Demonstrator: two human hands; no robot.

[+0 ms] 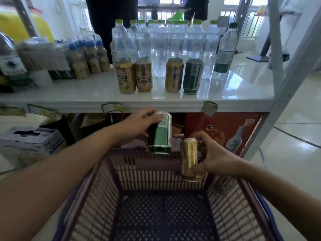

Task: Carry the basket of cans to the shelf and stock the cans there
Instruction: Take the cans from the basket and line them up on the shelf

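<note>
Head view: a green can (160, 134) is clamped upright in the left hand (139, 126), just below the shelf (86, 98) edge and nearer it; a gold can (189, 159) is gripped by the right hand (213, 159), lower, over the basket (107, 188).

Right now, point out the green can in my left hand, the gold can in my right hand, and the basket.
green can (160, 134), head view, on its label side.
gold can (189, 158), head view, on its middle.
basket (156, 166), head view, on its far wall.
</note>
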